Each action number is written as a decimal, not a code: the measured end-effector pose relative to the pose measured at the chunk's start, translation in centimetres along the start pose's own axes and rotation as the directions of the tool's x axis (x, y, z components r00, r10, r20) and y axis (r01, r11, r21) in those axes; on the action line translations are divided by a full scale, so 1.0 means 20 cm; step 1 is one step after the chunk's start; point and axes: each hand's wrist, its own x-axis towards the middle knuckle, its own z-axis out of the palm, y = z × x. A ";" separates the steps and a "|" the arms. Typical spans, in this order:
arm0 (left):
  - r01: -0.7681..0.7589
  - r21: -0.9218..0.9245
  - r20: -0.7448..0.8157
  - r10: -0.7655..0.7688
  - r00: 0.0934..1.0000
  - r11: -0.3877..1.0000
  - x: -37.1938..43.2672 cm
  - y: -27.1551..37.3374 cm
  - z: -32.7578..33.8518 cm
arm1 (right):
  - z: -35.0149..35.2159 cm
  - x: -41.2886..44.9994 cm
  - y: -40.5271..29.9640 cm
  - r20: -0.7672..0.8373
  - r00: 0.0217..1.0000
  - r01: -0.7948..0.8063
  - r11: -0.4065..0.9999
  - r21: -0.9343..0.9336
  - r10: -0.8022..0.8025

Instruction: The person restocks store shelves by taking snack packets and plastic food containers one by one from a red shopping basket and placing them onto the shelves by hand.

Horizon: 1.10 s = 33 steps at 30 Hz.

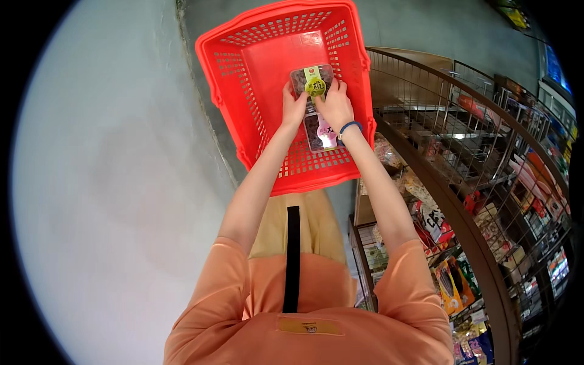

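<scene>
Both my hands reach into a red plastic shopping basket (269, 59) with slotted walls. Between them is a clear plastic box (299, 80) of dark food with a green label. My left hand (293, 107) grips its left near corner, the thumb on top. On the right side, my right hand (335, 106) holds the same box, with its thumb near the label. A second clear box (315, 132) with a pink label lies in the basket on the near side, partly covered by my right hand and wrist. A dark blue band (350, 130) circles my right wrist.
A white wall (114, 159) runs along my left. To the right stands a wire store rack (438, 132) with a brown frame, and several packaged foods (449, 283) fill its lower shelves. Grey floor (410, 27) shows beyond the basket.
</scene>
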 end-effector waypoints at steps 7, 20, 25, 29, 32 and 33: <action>0.054 0.035 0.005 -0.054 0.999 0.998 0.02 0.00 0.03 | 0.05 0.04 0.04 0.008 1.000 -0.014 0.999 0.051 0.014; 0.093 -0.095 0.020 -0.091 0.996 0.991 0.01 0.11 -0.01 | 0.13 0.11 0.06 -0.041 0.998 -0.025 0.958 0.287 0.038; -0.060 -0.019 -0.032 0.060 0.998 0.998 -0.01 0.16 -0.10 | 0.14 0.04 -0.05 -0.187 0.982 0.113 0.852 0.511 -0.019; -0.255 0.092 -0.045 0.260 0.965 0.963 -0.15 0.26 -0.15 | 0.08 -0.10 -0.16 -0.190 0.982 0.127 0.810 0.573 -0.019; -0.390 0.134 0.002 0.393 0.920 0.911 -0.36 0.42 -0.17 | 0.00 -0.29 -0.25 -0.414 0.908 0.299 0.778 0.552 -0.054; -0.406 0.148 0.015 0.408 0.913 0.902 -0.44 0.46 -0.17 | -0.02 -0.35 -0.27 -0.505 0.856 0.355 0.834 0.422 -0.109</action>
